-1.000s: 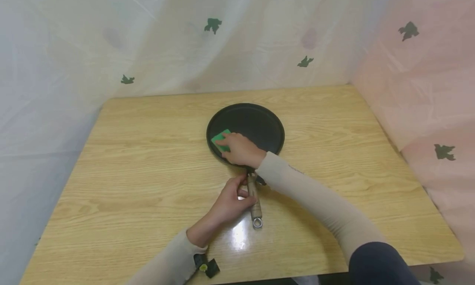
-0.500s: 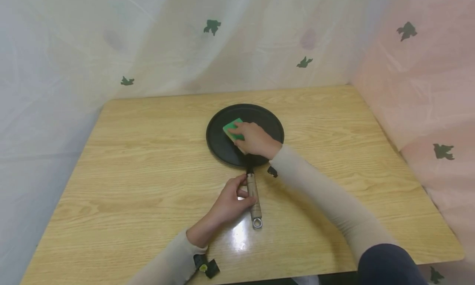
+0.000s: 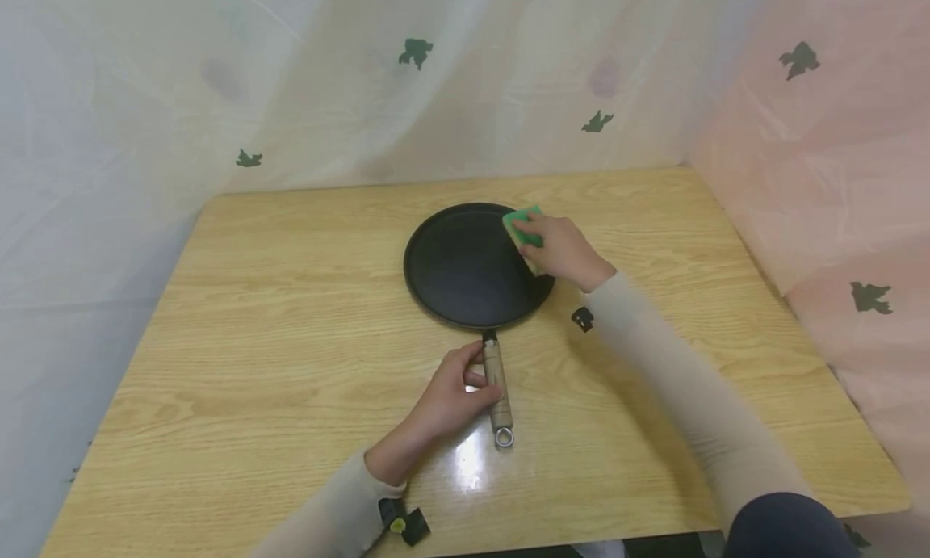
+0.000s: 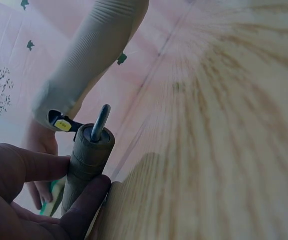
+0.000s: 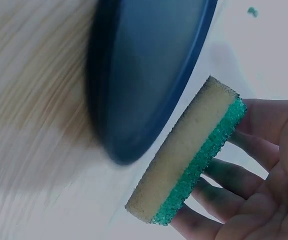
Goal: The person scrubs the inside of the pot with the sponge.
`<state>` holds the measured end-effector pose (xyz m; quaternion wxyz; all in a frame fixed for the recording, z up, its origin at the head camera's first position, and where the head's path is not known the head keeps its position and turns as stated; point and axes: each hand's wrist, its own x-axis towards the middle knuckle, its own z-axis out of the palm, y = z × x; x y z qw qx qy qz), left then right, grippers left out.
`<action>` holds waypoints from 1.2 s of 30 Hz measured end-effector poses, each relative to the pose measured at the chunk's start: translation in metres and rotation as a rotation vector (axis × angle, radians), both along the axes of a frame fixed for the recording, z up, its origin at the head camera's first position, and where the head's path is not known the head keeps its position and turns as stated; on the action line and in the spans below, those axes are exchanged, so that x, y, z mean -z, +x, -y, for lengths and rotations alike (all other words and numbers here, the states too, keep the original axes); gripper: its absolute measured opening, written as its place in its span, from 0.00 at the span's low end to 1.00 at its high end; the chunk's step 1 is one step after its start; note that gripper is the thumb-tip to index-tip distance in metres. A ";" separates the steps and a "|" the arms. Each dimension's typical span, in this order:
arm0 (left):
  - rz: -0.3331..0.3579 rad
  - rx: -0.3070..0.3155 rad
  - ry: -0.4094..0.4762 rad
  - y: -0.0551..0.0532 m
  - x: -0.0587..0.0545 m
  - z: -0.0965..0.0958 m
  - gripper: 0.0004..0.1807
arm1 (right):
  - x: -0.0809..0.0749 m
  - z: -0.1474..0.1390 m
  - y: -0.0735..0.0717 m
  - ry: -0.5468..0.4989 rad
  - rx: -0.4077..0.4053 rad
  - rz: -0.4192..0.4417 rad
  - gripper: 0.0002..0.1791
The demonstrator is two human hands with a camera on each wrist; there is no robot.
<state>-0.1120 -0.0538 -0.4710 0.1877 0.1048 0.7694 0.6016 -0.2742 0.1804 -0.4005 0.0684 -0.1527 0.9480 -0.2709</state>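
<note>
A round black flat pan (image 3: pixel 468 263) lies on the wooden table, its handle pointing toward me. My left hand (image 3: pixel 452 396) grips the wood-look handle (image 3: pixel 496 372) between thumb and fingers; the left wrist view shows the thumb and a finger on either side of it. Over the pan's right edge, my right hand (image 3: pixel 568 253) pinches a sponge (image 5: pixel 186 157) with a green scouring side and a yellow foam side. In the right wrist view a gap shows between the sponge's darkened foam face and the pan's rim (image 5: pixel 184 75).
The light wood table (image 3: pixel 276 324) reaches to pale curtains (image 3: pixel 327 81) with green bird shapes at the back and sides. A metal hanging ring (image 3: pixel 504 437) ends the handle. Black straps sit on both wrists, one at the left sleeve (image 3: pixel 330 493).
My right hand has carried the sponge from the pan's left side across to its right edge, lifting it off the surface. The left hand and pan have stayed in place.
</note>
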 end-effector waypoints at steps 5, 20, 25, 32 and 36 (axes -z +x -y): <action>-0.003 0.004 -0.004 0.000 0.001 0.001 0.41 | 0.002 -0.030 -0.004 -0.010 0.077 0.012 0.30; -0.010 -0.004 -0.002 0.000 0.000 0.002 0.41 | 0.024 -0.065 -0.006 0.006 0.195 0.181 0.32; -0.009 0.014 -0.006 0.000 -0.001 0.001 0.41 | 0.030 -0.069 -0.006 0.044 0.181 0.213 0.34; 0.003 0.100 -0.040 -0.002 -0.017 0.007 0.43 | 0.022 -0.077 -0.005 0.096 0.152 0.156 0.35; -0.151 0.110 -0.153 -0.016 -0.040 0.031 0.41 | 0.005 -0.094 -0.008 0.093 0.148 0.115 0.38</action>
